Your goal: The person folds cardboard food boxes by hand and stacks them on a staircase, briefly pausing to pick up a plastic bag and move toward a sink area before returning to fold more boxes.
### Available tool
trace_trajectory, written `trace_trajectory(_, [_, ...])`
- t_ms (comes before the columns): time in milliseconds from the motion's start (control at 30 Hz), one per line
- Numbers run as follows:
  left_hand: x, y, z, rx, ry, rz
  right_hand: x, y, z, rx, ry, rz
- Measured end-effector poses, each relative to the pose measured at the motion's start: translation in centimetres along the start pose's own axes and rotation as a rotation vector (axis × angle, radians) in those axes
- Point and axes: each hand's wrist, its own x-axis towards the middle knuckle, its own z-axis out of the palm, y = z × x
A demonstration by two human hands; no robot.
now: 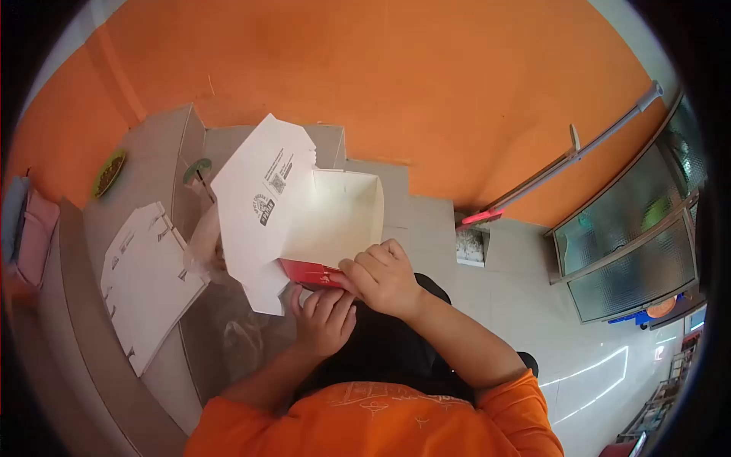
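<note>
Right hand [384,276] with fingers curled closed over the red near edge of a white carton [320,217], held open above the lap; left hand [326,318] below, fingers bent against the carton's underside. A stack of flat cartons [145,282] lies on the grey step [164,145] nearby

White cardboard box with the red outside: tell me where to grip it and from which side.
Grip the white cardboard box at its near red wall, from the person's side. That edge faces the right hand and left hand, while the open lid flap blocks the left side.
</note>
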Motion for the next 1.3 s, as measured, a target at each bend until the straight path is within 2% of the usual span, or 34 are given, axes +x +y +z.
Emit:
trace_trajectory(67, [-0.1, 0.5, -0.7, -0.053, 0.025, -0.025, 0.3, -0.7, -0.4, -0.024, -0.008, -0.009])
trace_trajectory(100, [1.4, 1.3, 3.3, -0.096, 0.113, -0.036, -0.3, 2.3, -0.7, -0.086, -0.043, -0.078])
trace_trajectory(267, [-1.2, -2.3, -1.2, -0.065, 0.003, 0.024, -0.2, -2.3, 2.6, -0.066, 0.078, 0.029])
trace_trajectory(500, [-0.2, -1.9, -0.1, -0.117, 0.008, 0.013, -1.3, -0.8, 1.6, -0.166, 0.026, -0.046])
trace_trajectory(600, [0.4, -2.2, 0.2, -0.115, 0.034, 0.043, -2.1, -0.3, 1.5, -0.193, -0.045, -0.079])
trace_trajectory(667, [0.7, -2.0, 0.0, -0.088, 0.009, 0.018, -1.5, -0.8, 1.3, -0.128, -0.085, 0.059])
trace_trajectory(800, [1.2, -1.6, -0.7, -0.004, -0.005, 0.038, 1.5, -2.1, -0.9, -0.114, -0.184, 0.097])
trace_trajectory(867, [1.3, -1.5, -0.6, 0.021, -0.001, 0.045, 3.4, -2.2, -0.9, -0.019, -0.235, -0.067])
trace_trajectory(967, [0.7, -2.2, -0.3, -0.018, -0.052, 0.107, 4.5, -2.3, 1.9, -0.133, -0.319, -0.022])
trace_trajectory(1100, [0.9, -2.0, -1.1, 0.043, -0.075, 0.138, 4.5, -2.4, 3.4, -0.083, -0.397, -0.021])
trace_trajectory(1167, [1.2, -1.6, -2.0, 0.117, -0.094, 0.083, 4.7, -2.7, 3.2, 0.005, -0.538, 0.038])
trace_trajectory(1200, [1.2, -1.5, -2.6, 0.112, -0.104, 0.082, 4.7, -2.8, 3.1, 0.010, -0.543, 0.046])
trace_trajectory(1267, [1.7, -1.4, -3.4, 0.174, -0.189, -0.082, 4.9, -2.7, 2.8, -0.036, -0.597, 0.005])
trace_trajectory(1300, [2.0, -1.4, -3.8, 0.169, -0.189, -0.078, 5.3, -2.7, 2.5, -0.041, -0.599, 0.011])
